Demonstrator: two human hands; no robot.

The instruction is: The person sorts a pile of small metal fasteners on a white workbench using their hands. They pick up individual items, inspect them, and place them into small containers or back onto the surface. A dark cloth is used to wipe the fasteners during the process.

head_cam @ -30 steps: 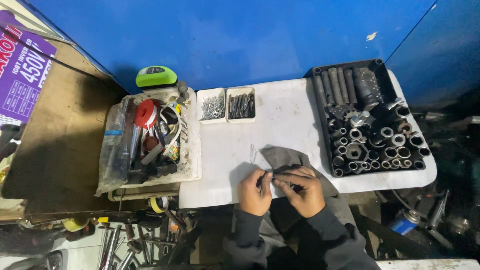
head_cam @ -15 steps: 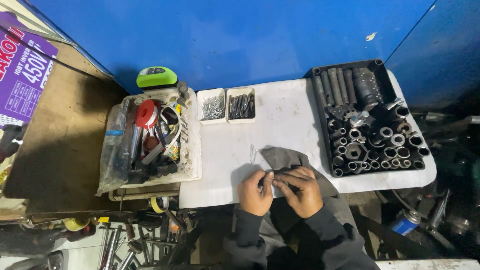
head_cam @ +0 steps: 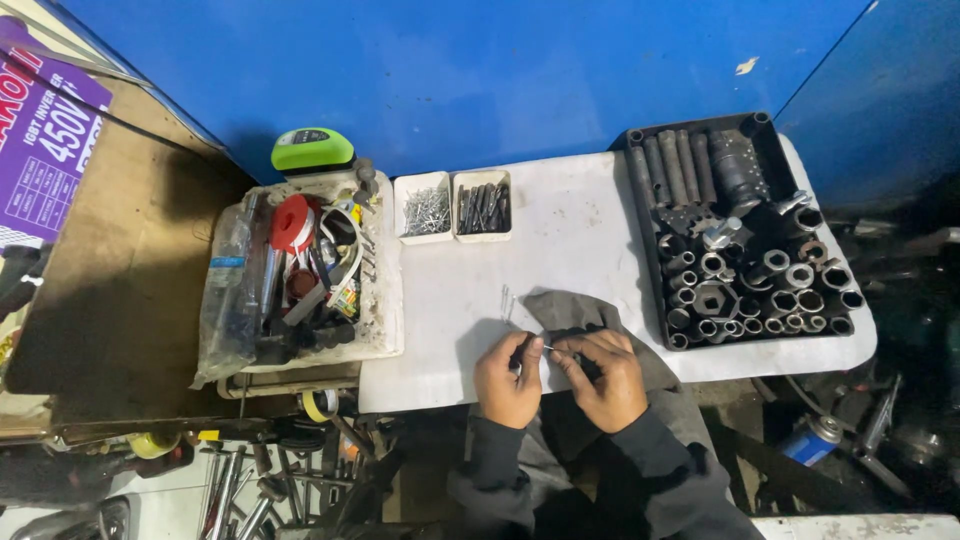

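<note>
While both hands pinch thin metal pin, grey cloth lies crumpled.

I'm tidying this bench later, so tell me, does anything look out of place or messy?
A few loose nails lie on the white table, outside their small box. The tub on the left is a jumble of tools. The sockets in the black tray look sorted.

Purple-white printed box far left; blue-labelled can, probably spray, lower right.
</note>
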